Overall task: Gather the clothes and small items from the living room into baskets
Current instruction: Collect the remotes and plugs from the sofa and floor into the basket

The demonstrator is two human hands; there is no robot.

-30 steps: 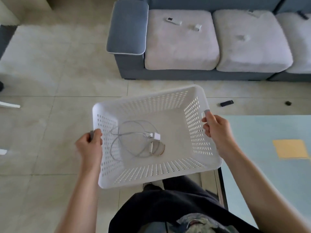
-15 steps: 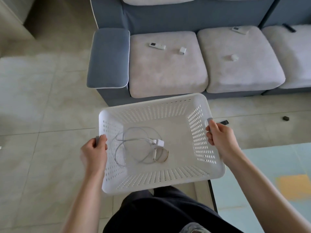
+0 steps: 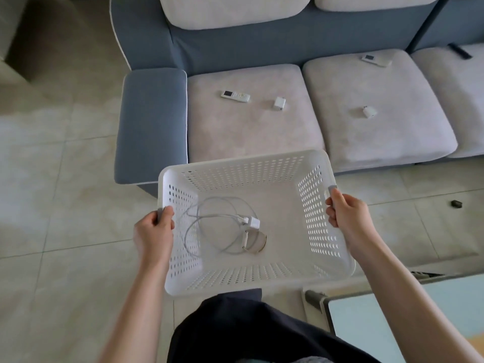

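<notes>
I carry a white perforated basket (image 3: 245, 167) in front of me above the floor. My left hand (image 3: 153, 233) grips its left rim and my right hand (image 3: 348, 216) grips its right rim. Inside lie a coiled white cable with a charger plug (image 3: 252, 222) and a thin ring-shaped band (image 3: 258, 241). On the sofa's left seat cushion lie a white remote (image 3: 235, 95) and a small white adapter (image 3: 279, 103). A small white plug (image 3: 368, 111) and a second white remote (image 3: 375, 59) lie on the middle cushion.
The grey-blue sofa (image 3: 152, 121) stands straight ahead, its armrest close to the basket's far left corner. A dark remote (image 3: 459, 51) lies on the right cushion. A small dark object (image 3: 456, 204) sits on the tiled floor. A glass-topped table (image 3: 408, 323) is at lower right.
The view has tilted up and come closer to the sofa, so its cushions and backrest fill more of the frame. Both hands keep the same grip on the basket.
</notes>
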